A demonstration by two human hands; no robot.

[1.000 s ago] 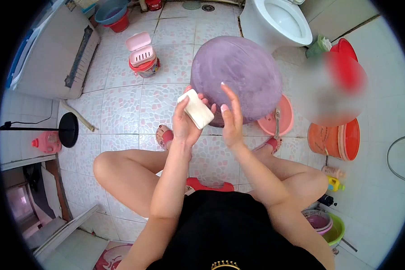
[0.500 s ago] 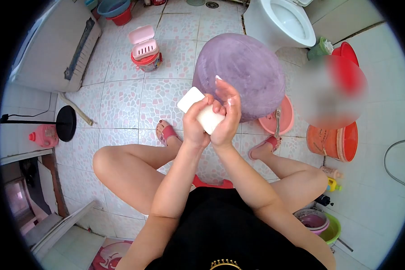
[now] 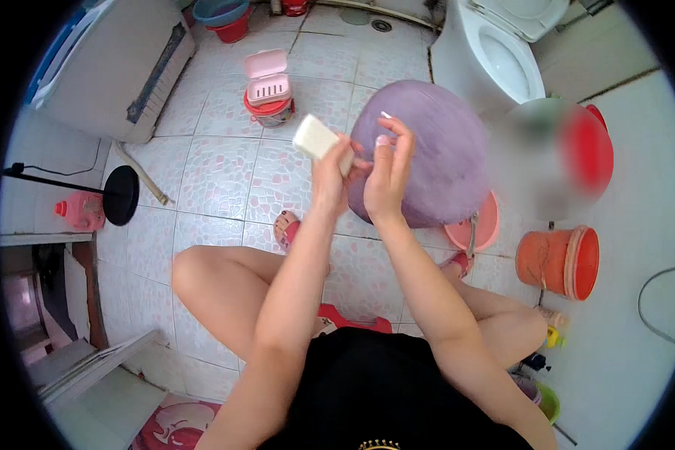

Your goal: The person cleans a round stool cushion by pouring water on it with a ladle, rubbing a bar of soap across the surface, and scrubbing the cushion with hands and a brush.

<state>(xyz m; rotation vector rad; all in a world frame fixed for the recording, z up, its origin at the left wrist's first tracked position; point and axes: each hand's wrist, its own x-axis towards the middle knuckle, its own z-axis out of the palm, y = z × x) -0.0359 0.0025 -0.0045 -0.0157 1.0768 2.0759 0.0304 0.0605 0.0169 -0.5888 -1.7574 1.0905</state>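
Observation:
My left hand (image 3: 331,178) is wrapped round a white bar of soap (image 3: 316,137), whose far end sticks out up and to the left, tilted. To its right, my right hand (image 3: 388,166) is raised with bent fingers apart and nothing visible in it. Its fingers come close to my left fingertips; whether they touch, I cannot tell. Beneath and beyond my right hand is a round, purple, cloth-covered seat (image 3: 435,150). An open pink soap box (image 3: 268,88) rests on a small red-lidded bucket (image 3: 268,112) further forward.
A toilet (image 3: 495,56) stands at the far right, with a blurred patch below it. An orange bucket (image 3: 551,262) and a pink basin (image 3: 484,225) sit on the right. On the left are a black round-based stand (image 3: 120,195) and a pink jug (image 3: 82,210). Tiles (image 3: 217,172) cover the floor.
My right hand has come off the soap and moved right, while the left keeps hold of it. The camera view has shifted, so the room appears lower and further right.

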